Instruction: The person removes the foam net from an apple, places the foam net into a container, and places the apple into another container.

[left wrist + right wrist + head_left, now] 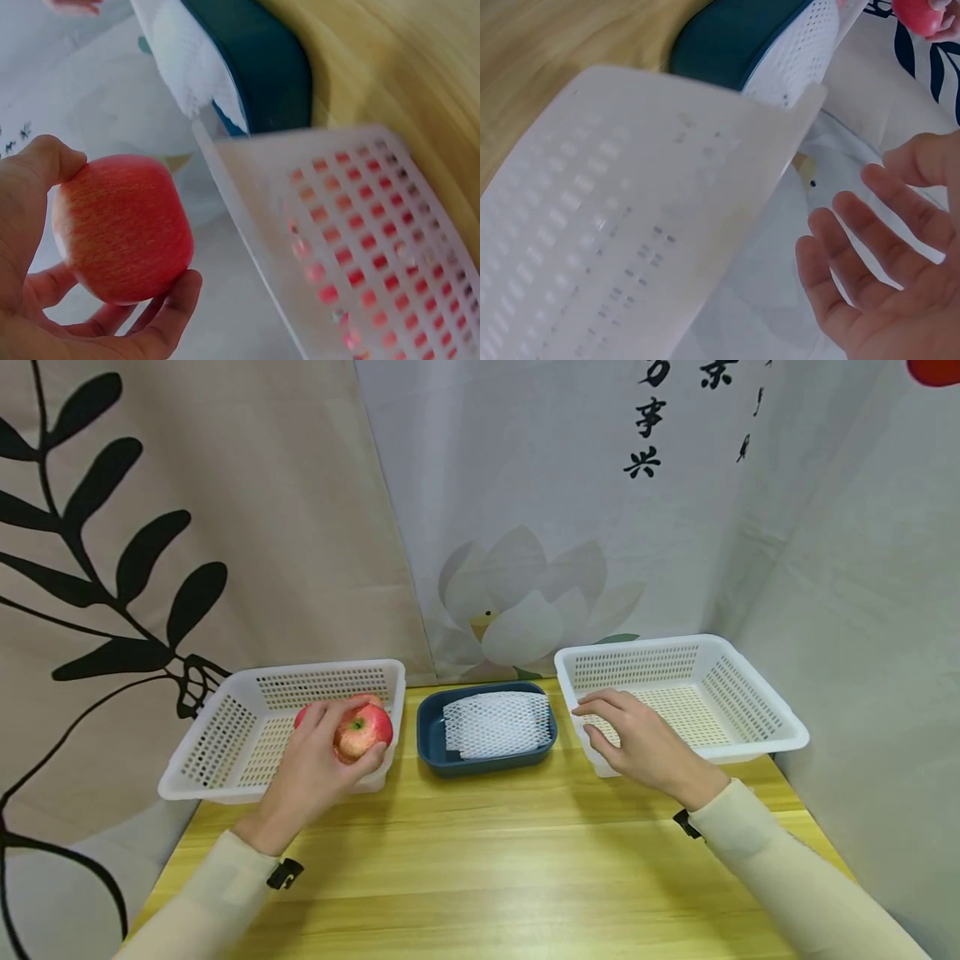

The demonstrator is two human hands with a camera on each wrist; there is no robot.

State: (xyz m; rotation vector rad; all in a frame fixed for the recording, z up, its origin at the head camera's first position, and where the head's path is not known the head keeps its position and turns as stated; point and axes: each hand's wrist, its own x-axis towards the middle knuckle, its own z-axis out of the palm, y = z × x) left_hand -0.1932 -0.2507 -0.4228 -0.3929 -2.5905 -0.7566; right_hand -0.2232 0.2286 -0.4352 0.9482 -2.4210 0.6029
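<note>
My left hand grips a red apple above the right side of the left white basket. In the left wrist view the thumb and fingers curl round the apple, and more red shows through the basket's slotted wall. Part of another red fruit is visible behind the held apple. My right hand holds nothing; its fingers are loosely bent over the near left corner of the right white basket. The right wrist view shows that hand's fingers spread apart, beside the basket's rim.
Between the baskets stands a dark blue tray with white foam netting in it. All three rest on a wooden table. Printed curtains hang behind the table's far edge.
</note>
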